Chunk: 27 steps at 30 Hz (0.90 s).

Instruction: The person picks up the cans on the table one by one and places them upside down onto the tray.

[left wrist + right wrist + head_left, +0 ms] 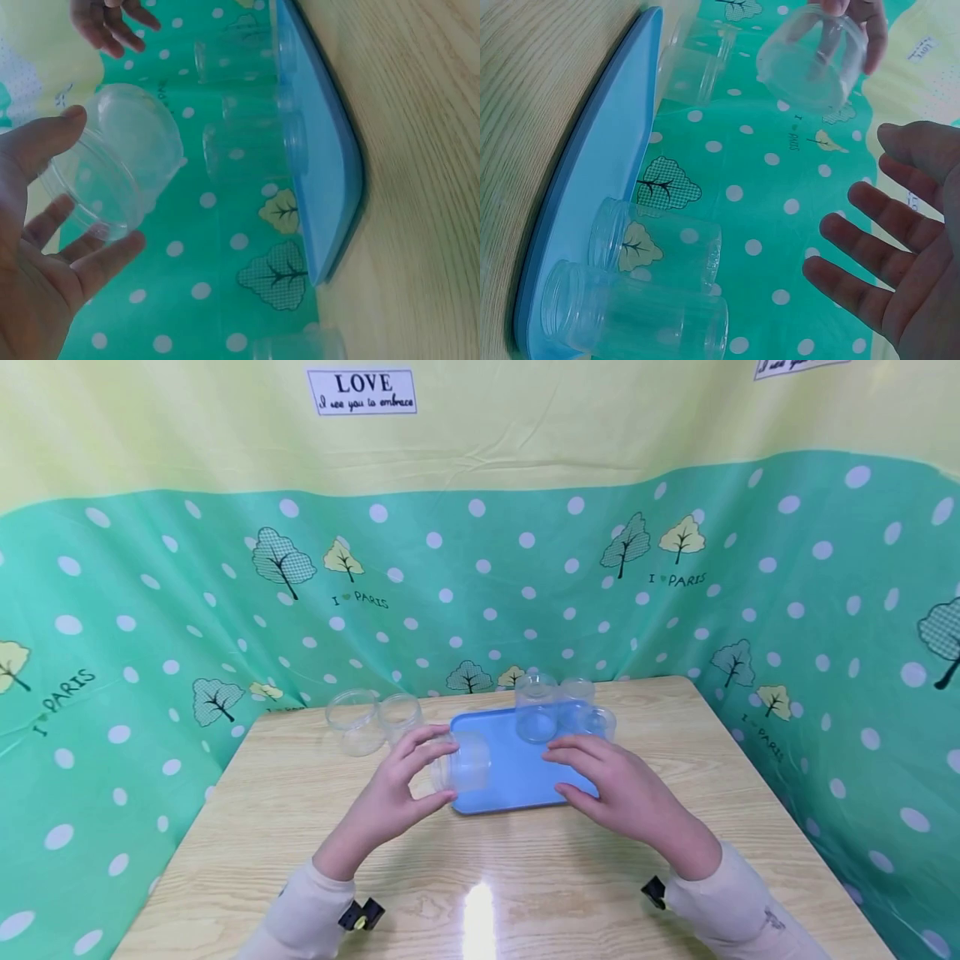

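My left hand (pixel 393 785) grips a clear plastic jar (pixel 472 762) by its rim end, with fingers and thumb curled round it. The jar lies sideways in the air above the left part of a blue tray (pixel 506 785); its base points toward my right hand (pixel 622 789). That right hand hovers over the tray's right side, fingers loosely bent and apart, holding nothing. In the right wrist view, clear jars (pixel 664 232) stand on the tray with their threaded necks down. A tall jar (pixel 536 710) and a short jar (pixel 600 724) are among them.
Left of the tray, a wide clear jar (pixel 354 727) and a smaller clear jar (pixel 401 714) stand near the back edge of the wooden table (pixel 300 793). A green and yellow printed curtain (pixel 420 568) closes off the back and sides.
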### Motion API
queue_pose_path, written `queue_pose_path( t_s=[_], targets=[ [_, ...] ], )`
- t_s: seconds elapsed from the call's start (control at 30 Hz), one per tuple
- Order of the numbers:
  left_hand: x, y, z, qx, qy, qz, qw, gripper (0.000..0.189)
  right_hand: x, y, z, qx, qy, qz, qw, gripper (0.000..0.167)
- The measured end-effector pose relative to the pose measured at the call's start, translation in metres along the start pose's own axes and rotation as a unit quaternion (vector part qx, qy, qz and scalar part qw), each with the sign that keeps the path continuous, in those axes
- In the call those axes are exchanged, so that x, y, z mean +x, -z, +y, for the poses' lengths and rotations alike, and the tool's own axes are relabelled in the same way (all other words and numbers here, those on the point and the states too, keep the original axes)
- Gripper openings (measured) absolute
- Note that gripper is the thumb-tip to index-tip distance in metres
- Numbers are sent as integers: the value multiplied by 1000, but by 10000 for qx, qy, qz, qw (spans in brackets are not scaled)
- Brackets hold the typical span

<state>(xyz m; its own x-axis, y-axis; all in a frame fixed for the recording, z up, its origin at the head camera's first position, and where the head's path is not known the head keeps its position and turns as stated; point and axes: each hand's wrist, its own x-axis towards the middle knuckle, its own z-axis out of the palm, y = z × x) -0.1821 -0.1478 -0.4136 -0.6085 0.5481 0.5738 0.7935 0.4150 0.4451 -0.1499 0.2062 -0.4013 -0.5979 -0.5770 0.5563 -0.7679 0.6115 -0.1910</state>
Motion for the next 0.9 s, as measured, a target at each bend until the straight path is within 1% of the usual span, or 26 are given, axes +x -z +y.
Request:
queue_pose_path(
  t_s=[0.07, 0.17, 0.3, 0.37, 0.57, 0.8, 0.9],
  targets=[
    [0, -2, 2, -18, -111, 50, 9999, 64, 0, 0, -1, -1, -18, -2, 10000, 44],
    [1, -4, 4, -86, -180, 96, 9998, 64, 1, 1, -1, 10, -50, -5, 10000, 45],
    [0, -6, 8, -209, -214, 58, 9995, 64, 1, 0, -1, 50, -16, 62, 10000, 46],
    [-1, -7, 9, -216, -294, 53, 9993, 64, 1, 0, -1, 77, 21, 104, 9999, 45],
    [-4, -12, 9, -211, -683, 194, 9973, 65, 4, 0, -3, 177, 136, 237, 9995, 43],
    [-2, -16, 13, -467, -974, 315, 9937, 61, 3, -2, -3, 244, 89, 314, 9992, 42],
    [-1, -19, 13, -578, -1158, 405, 9908, 59, 2, -3, -3, 252, 59, 348, 9991, 43]
  ],
)
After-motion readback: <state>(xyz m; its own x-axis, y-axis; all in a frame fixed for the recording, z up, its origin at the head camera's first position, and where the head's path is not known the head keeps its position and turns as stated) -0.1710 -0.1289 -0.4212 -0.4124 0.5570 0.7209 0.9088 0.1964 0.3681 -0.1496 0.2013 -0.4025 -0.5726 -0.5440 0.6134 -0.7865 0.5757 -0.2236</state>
